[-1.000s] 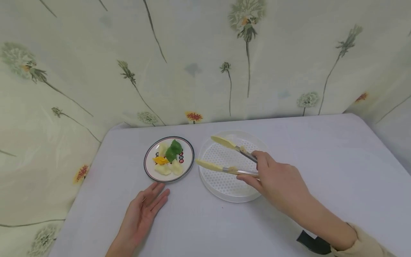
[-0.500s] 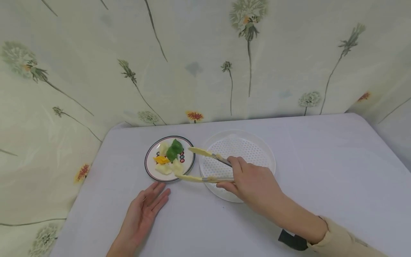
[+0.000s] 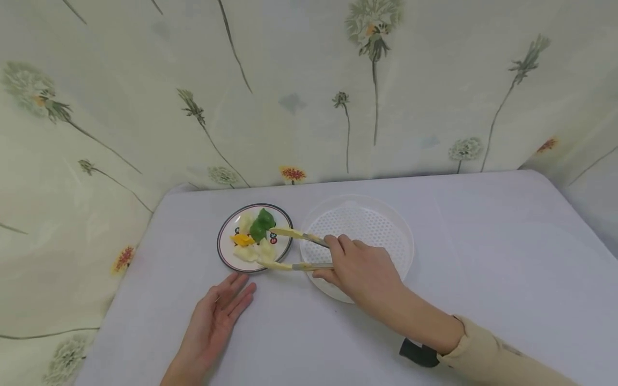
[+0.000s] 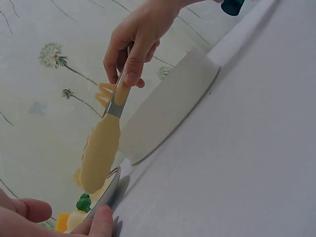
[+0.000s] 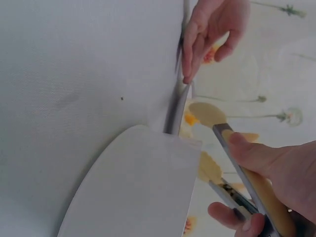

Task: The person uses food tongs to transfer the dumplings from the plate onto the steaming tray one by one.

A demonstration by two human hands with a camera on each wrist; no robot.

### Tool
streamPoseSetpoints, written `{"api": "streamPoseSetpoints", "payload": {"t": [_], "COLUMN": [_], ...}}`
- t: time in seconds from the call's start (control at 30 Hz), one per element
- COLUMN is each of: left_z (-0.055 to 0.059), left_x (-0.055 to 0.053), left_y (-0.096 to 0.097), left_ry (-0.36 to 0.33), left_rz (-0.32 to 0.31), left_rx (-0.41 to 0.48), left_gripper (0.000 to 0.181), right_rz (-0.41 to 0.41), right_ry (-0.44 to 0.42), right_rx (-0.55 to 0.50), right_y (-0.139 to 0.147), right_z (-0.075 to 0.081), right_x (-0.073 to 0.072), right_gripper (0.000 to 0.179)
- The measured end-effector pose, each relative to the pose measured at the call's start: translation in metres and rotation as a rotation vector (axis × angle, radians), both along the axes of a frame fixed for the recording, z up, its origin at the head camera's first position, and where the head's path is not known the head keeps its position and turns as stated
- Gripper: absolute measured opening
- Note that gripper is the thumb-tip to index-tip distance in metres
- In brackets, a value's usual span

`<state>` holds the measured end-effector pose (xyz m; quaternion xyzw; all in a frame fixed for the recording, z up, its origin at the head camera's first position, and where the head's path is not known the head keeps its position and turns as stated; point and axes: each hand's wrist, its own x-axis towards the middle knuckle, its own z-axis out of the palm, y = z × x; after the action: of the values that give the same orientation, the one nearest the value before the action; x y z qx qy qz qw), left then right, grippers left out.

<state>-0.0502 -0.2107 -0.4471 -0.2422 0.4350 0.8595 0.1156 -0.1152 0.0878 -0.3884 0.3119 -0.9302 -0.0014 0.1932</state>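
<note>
My right hand holds a pair of tongs with steel arms and pale yellow tips. The tips stand spread apart, reaching over the right side of a small plate with a dark rim. On that plate lie several pale dumpling-like pieces, a green lump and an orange-yellow piece. One tip is beside the green lump, the other by the pale piece at the near edge. Fingers extended, my left hand has its fingertips right at the plate's near rim.
A round white tray with a perforated floor and raised wall stands right of the plate, partly under my right hand. White cloth covers the table. A curtain with dandelion prints hangs behind the far edge.
My right hand has carried the spread tongs leftward from above the white tray to over the plate. The left hand and the plate stay in place.
</note>
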Motion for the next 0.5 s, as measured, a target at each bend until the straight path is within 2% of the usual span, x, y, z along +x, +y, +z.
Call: {"api": "streamPoseSetpoints", "payload": {"t": [0.2, 0.37, 0.5], "left_z": [0.002, 0.002, 0.001], "left_x": [0.000, 0.000, 0.000], "left_y": [-0.001, -0.001, -0.002], "left_ry": [-0.011, -0.003, -0.005], "left_rz": [-0.002, -0.016, -0.003], "left_rx": [-0.006, -0.004, 0.000], "left_gripper": [0.059, 0.057, 0.057], "right_rz": [0.037, 0.030, 0.016], "right_ry": [0.065, 0.032, 0.011], "right_rx": [0.011, 0.029, 0.021], "right_y": [-0.010, -0.016, -0.019], "right_z": [0.000, 0.001, -0.001], "right_x": [-0.004, -0.007, -0.009], "right_gripper": [0.058, 0.056, 0.054]}}
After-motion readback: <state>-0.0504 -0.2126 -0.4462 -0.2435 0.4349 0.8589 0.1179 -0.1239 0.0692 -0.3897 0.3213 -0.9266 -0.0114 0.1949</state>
